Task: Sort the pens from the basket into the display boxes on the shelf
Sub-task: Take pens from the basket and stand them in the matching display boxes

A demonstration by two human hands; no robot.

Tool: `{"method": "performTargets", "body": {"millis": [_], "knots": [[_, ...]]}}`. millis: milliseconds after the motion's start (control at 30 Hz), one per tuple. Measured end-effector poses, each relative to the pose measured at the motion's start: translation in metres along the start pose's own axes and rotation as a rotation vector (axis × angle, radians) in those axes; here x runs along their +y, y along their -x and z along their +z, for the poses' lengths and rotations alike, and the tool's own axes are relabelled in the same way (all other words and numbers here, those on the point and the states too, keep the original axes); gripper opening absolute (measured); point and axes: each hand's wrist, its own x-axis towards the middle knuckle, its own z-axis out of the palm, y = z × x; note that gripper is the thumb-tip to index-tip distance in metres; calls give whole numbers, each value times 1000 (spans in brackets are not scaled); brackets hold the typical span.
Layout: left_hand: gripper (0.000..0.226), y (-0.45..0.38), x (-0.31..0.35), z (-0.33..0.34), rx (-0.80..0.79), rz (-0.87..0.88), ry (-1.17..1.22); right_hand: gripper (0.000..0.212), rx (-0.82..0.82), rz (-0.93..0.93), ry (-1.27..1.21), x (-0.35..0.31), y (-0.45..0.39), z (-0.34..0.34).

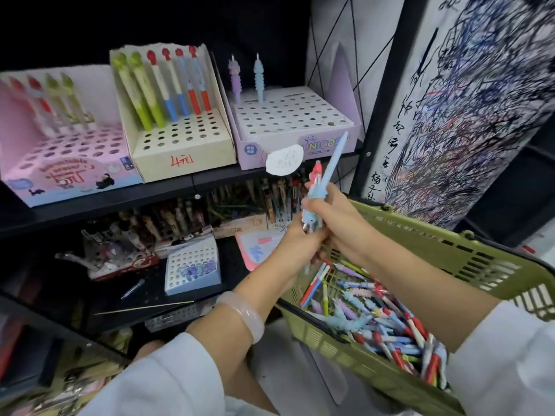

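I see three display boxes side by side on the upper shelf [186,187]: the left box [60,163] at the frame's left edge, the middle box [180,145] just beside it, the right box [294,124] next along toward centre. Each has pens standing in its back rows. Below them, a lower shelf [144,298] carries a small holed box [192,265] left of centre. The basket [450,265] fills the lower right, with loose pens [375,319] lying in it. Both hands meet at centre, above the basket's near-left corner.
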Motion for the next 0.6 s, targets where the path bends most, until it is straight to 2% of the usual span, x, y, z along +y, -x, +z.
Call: {"method": "performTargets", "body": {"millis": [33,200,300,400,433,533,600], "knots": [[9,1,2,-5,12,24,-14,19,12,-21,46,-3,-1,3],[22,11,19,-28,98,208,-58,33,9,-101,21,-18,-10,22],[27,15,26,-47,176,225,-161,24,41,-140,18,-26,-13,38],[21,23,29,-75,225,192,-116,20,28,-179,-68,-37,-17,45],[20,27,30,-84,249,195,-113,22,-6,-181,-23,-39,-19,46],[17,33,34,-111,347,222,-118,34,-217,-170,327,-42,-22,48],[23,37,38,-128,461,230,-66,35,-309,-206,520,-43,-23,51]]}}
